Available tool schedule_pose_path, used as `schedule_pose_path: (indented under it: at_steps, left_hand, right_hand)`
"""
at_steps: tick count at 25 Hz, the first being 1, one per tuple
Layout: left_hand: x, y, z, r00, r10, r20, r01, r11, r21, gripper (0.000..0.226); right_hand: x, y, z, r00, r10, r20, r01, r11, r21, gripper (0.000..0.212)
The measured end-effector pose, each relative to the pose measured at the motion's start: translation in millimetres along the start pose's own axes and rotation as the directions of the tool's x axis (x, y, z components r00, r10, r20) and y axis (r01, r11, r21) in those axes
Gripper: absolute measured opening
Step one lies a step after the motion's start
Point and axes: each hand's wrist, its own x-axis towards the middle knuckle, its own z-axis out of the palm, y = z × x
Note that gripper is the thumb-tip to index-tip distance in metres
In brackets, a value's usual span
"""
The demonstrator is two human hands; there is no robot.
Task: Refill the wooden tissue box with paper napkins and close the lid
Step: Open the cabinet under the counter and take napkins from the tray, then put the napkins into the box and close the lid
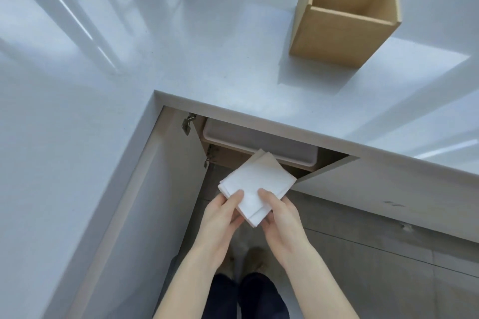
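A stack of white paper napkins (255, 184) is held in front of the open cupboard, below the counter edge. My left hand (221, 217) grips its lower left corner with the thumb on top. My right hand (278, 217) grips its lower right side the same way. The wooden tissue box (339, 33) stands upright on the white counter (181, 46) at the far right, its top open and its inside looking empty. No lid is visible.
Under the counter an open cupboard holds a white plastic bin (259, 142). The cupboard door (166, 189) swings out to the left, with metal hinges (188, 124) on it. A second door (388, 189) stands on the right. My feet are on the grey tiled floor (363, 267).
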Motion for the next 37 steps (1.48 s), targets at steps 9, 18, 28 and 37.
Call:
schedule_pose_path:
  at_steps: [9, 18, 28, 37]
  left_hand:
    - [-53, 29, -13, 0.999, 0.049, 0.003, -0.049, 0.999, 0.005, 0.033]
    - [-102, 84, 12, 0.985, 0.172, 0.02, -0.173, 0.967, 0.188, 0.033]
    - [-117, 126, 30, 0.949, 0.271, 0.16, -0.312, 0.878, 0.363, 0.027]
    - [-68, 162, 98, 0.961, 0.23, 0.154, -0.272, 0.888, 0.371, 0.029]
  right_hand:
    - [-52, -26, -7, 0.988, 0.031, 0.152, -0.019, 0.997, -0.078, 0.021]
    - [-117, -58, 5, 0.98, -0.111, 0.167, 0.183, 0.835, -0.518, 0.033]
    - [-143, -85, 12, 0.939, -0.295, 0.179, 0.345, 0.813, -0.47, 0.025]
    - [-101, -161, 0, 0.925, -0.355, 0.138, 0.377, 0.809, -0.45, 0.025]
